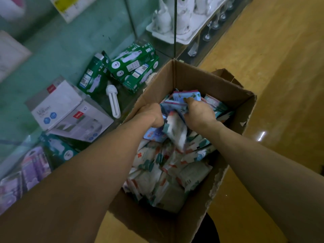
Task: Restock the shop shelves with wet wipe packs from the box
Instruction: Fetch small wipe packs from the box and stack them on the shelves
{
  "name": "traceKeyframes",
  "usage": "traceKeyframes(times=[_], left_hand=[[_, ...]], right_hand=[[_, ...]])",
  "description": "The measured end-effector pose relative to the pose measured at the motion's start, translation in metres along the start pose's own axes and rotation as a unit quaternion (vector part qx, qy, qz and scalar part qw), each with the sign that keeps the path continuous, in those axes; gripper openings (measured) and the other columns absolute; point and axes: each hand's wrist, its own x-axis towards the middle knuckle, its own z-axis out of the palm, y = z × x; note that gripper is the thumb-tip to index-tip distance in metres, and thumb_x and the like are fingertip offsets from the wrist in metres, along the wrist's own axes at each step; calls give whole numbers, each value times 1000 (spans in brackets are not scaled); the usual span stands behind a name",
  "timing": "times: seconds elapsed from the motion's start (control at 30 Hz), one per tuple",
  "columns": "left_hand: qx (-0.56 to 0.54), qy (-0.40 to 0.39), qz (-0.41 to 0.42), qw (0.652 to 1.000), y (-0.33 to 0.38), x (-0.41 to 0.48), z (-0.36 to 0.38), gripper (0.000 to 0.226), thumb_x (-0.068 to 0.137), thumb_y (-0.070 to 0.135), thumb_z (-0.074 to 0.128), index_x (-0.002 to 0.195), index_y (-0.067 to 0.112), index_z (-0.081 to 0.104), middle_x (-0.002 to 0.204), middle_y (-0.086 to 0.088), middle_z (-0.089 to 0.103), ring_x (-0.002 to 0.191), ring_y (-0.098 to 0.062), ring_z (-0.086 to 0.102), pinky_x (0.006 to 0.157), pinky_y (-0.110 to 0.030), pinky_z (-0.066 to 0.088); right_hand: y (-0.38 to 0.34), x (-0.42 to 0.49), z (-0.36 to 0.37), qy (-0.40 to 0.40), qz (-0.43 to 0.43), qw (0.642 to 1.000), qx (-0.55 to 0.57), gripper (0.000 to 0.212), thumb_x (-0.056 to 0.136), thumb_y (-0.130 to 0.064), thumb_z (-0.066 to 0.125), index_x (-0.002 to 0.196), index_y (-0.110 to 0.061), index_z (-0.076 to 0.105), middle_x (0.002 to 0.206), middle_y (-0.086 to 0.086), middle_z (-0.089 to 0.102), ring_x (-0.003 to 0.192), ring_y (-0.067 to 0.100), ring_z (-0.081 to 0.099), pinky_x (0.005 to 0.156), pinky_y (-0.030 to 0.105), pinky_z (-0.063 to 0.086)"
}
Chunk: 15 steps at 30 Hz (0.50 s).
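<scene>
The cardboard box (192, 76) stands open, its flap edges torn and rough, heaped with soft, crinkly wet wipe packs (175, 132). The left hand (150, 116) curls round some. The right hand (199, 114) clamps a flat blue-and-pink pack (185, 97). Green cartons (133, 62) lie on the glass shelf (61, 50) beside the box.

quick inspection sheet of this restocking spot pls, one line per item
surface: glass shelf, stock lying on it
job's things: open cardboard box holding many wet wipe packs
clutter: green bulb boxes tumbled, loose bulb, white box
hands: left hand and right hand both grip packs inside the box
cables: nothing seen
surroundings: wooden floor; white ceramics and stemmed glasses on the next shelves
</scene>
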Motion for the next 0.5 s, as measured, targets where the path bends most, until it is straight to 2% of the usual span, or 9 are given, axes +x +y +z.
traceKeyframes(times=[0.1, 0.2, 0.27, 0.37, 0.43, 0.5], left_hand=[[-26, 14, 11, 1000, 5, -15, -21, 35, 85, 28, 66, 107, 0, 64, 112, -21, 63, 97, -35, 64, 69, -31, 49], [-47, 45, 20, 998, 13, -33, -46, 22, 85, 27, 63, 82, 6, 57, 106, -19, 65, 89, -33, 66, 71, -32, 55], [-49, 62, 29, 996, 20, -47, -63, 21, 84, 27, 62, 82, 7, 54, 104, -18, 66, 87, -32, 67, 70, -32, 56], [-88, 65, 51, 993, 35, -70, -92, 22, 85, 25, 62, 86, 3, 62, 95, -16, 68, 77, -28, 68, 62, -31, 55], [-106, 71, 67, 990, 48, -86, -112, 19, 84, 23, 62, 76, 6, 60, 91, -15, 70, 77, -27, 69, 61, -29, 52], [-117, 88, 87, 985, 63, -103, -132, 18, 83, 22, 62, 76, 6, 60, 94, -17, 70, 83, -29, 69, 63, -29, 50]], right_hand=[[-1, -11, -25, 39, 21, 997, 56, 32, 94, -22, 52, 121, -6, 46, 116, 17, 60, 107, 37, 57, 80, 39, 45], [1, -23, -57, 69, 59, 989, 114, 30, 94, -22, 49, 120, -7, 46, 112, 15, 59, 99, 37, 58, 76, 39, 44], [3, -33, -81, 71, 83, 982, 155, 30, 94, -22, 47, 120, -7, 44, 109, 14, 59, 95, 35, 59, 74, 38, 46], [8, -53, -120, 85, 102, 974, 182, 32, 96, -23, 45, 123, -7, 41, 111, 13, 59, 96, 33, 60, 81, 42, 51], [13, -68, -146, 91, 112, 971, 193, 34, 97, -23, 44, 126, -7, 40, 107, 11, 55, 91, 29, 56, 76, 38, 48], [17, -83, -172, 106, 117, 969, 192, 33, 97, -23, 43, 125, -6, 41, 101, 10, 51, 87, 27, 52, 70, 34, 43]])
